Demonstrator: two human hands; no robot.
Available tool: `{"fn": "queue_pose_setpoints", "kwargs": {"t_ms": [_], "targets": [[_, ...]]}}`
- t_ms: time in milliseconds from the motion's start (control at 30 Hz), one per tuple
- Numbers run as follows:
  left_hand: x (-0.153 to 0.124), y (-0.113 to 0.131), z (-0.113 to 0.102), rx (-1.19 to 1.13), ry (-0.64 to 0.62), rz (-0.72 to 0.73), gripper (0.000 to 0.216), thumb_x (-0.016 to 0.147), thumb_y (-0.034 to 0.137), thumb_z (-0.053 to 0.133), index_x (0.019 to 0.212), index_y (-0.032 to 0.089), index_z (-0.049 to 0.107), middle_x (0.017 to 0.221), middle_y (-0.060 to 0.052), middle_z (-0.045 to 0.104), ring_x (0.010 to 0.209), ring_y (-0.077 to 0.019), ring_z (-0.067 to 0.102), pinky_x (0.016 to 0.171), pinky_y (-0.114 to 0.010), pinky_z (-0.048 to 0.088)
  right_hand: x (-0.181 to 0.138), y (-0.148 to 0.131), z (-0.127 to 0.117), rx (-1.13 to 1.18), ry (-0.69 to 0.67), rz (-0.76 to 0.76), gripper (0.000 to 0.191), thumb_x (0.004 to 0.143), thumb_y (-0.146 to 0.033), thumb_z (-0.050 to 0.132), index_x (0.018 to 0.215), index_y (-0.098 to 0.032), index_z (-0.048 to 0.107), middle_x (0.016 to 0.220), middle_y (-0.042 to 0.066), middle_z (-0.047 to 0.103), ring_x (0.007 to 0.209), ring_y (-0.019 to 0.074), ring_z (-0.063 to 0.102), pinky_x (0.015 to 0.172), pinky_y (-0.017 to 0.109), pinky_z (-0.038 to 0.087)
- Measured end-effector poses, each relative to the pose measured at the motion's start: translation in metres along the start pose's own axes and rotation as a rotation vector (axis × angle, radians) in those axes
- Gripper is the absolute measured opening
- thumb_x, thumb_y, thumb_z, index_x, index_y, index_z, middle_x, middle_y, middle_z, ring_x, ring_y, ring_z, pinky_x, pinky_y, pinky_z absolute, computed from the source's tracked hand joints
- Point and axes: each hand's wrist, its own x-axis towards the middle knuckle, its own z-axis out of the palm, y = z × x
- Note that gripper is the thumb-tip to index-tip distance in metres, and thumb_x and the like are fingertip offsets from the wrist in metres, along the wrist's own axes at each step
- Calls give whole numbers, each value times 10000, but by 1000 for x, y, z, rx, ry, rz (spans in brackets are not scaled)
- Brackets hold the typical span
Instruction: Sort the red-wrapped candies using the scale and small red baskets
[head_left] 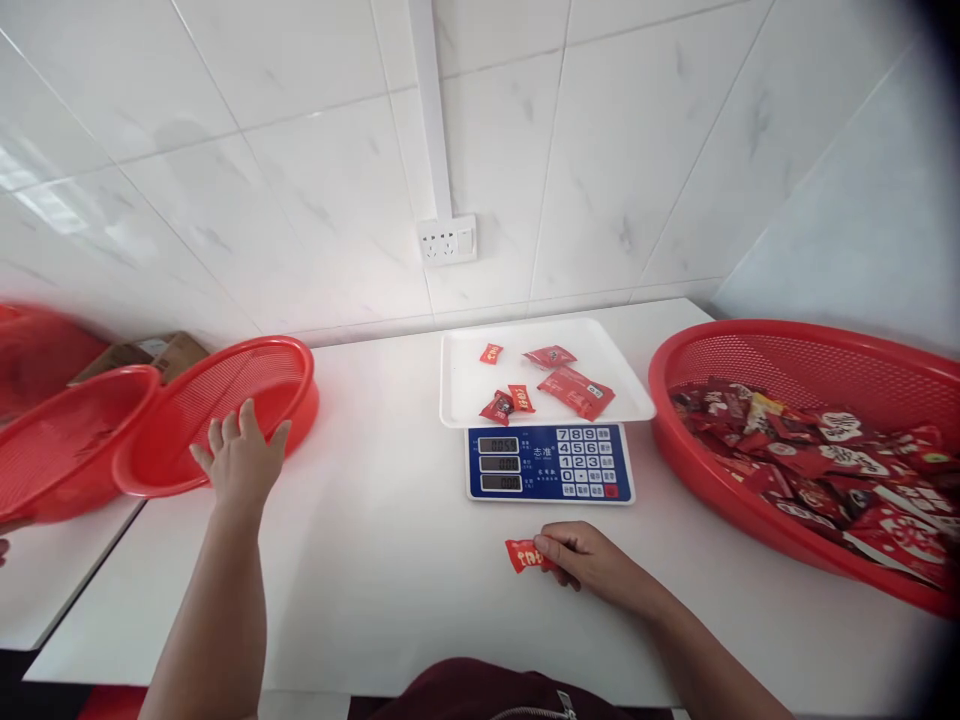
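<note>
My right hand pinches a red packet, lower centre; my left hand spreads wide by the red basket, frame left; a loose pinch could drop the packet.

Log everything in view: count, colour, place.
Tables: 2, white, below
Scale: 1, blue-white, table
Tray: 1, white, on scale
Packets: 5, mostly red, on tray
Large basket: 1, red, right
Basket packets: many, mostly red, inside
Left baskets: 2, red, left
Blurred shape: 1, red, far left
Cardboard: some, brown, behind baskets
Tiled wall: 1, white, behind
Socket: 1, white, wall
Trunking: 1, white, above socket
Another person's hand: 1, partial, left edge
Held packet: 1, red, right hand
Clothing: 1, maroon, bottom
Left hand: 1, bare, at a left basket
Right hand: 1, bare, before scale
</note>
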Motion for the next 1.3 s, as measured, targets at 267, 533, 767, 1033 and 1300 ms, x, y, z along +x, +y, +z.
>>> {"fn": "queue_pose_setpoints", "kwargs": {"t_ms": [267,533,767,1033,1300], "targets": [[-21,21,-1,38,-281,150,520,899,522,267,1195,172,513,1089,-142,652,986,-331,601,719,-390,460,3,3,1,3,12,-22,525,818,-669,403,654,-176,481,581,-11,480,535,104,446,482,225,339],[-49,69,-2,-117,-349,431,415,930,476,272,1101,227,557,976,-66,680,884,-247,627,647,-317,466,2,0,3,-3,22,-22,540,804,-683,400,664,-170,489,603,-5,488,546,105,454,491,223,347],[-58,127,-2,-397,-137,840,388,896,437,456,1201,211,538,1245,-82,585,1235,-259,448,1029,-432,354,0,-1,4,-33,21,-14,547,792,-696,391,660,-174,484,591,-5,493,537,105,440,503,227,348],[-67,216,-5,-422,-430,1066,401,907,448,407,1212,228,546,1247,-68,560,1151,-225,502,939,-334,442,1,0,8,-31,58,-32,557,761,-721,399,626,-184,458,561,-10,481,513,104,432,489,230,340],[-51,253,12,-281,-452,1026,297,855,203,452,1089,214,634,1083,-72,634,1058,-234,553,871,-324,468,3,8,9,-27,83,-39,531,772,-696,413,621,-188,447,549,-15,479,503,99,434,473,222,338]]}}
